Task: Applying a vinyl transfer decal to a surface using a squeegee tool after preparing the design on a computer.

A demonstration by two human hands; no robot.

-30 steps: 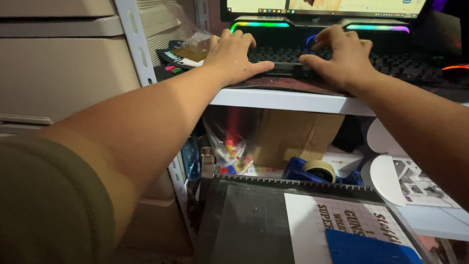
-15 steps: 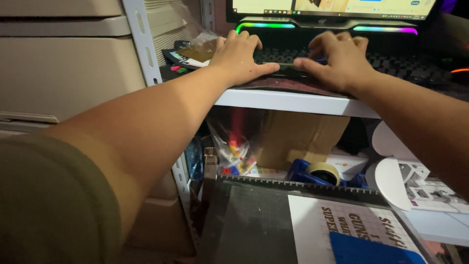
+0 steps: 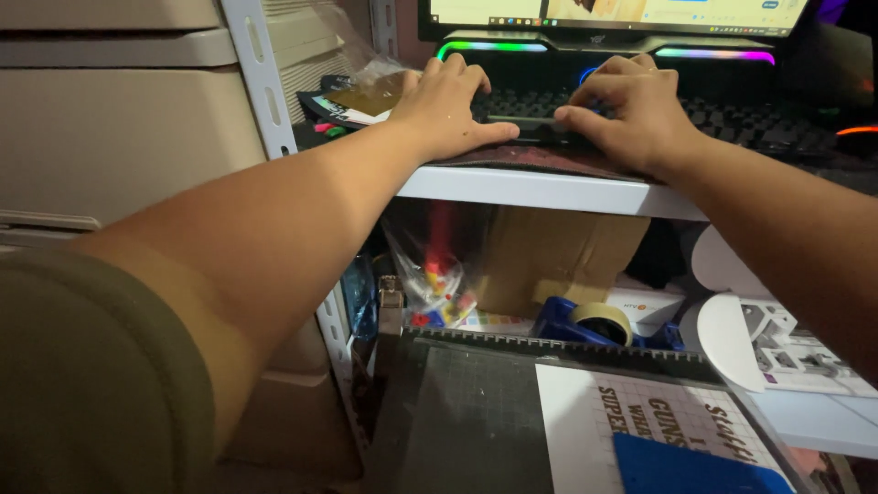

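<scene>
Both my arms reach forward to a black keyboard (image 3: pixel 732 114) on a white shelf (image 3: pixel 549 190). My left hand (image 3: pixel 448 101) lies flat on the keyboard's left part, fingers spread over the keys, thumb pointing right along a long bar at the front. My right hand (image 3: pixel 636 110) rests on the middle keys with curled fingers, its thumb on the same bar. Neither hand grips anything. Behind the keyboard, a monitor (image 3: pixel 613 14) stands on a base with a glowing coloured strip (image 3: pixel 498 46).
Beige plastic drawers (image 3: pixel 119 119) fill the left. Flat packets (image 3: pixel 361 101) lie left of the keyboard. Under the shelf are a cardboard box (image 3: pixel 558 252), a bag of coloured bits (image 3: pixel 439 284) and a tape dispenser (image 3: pixel 594 322). A dark paper cutter (image 3: pixel 476 412) holds printed sheets.
Both hands stay on the keyboard. My right fingers have curled and shifted slightly over the keys. The view has tilted a little lower.
</scene>
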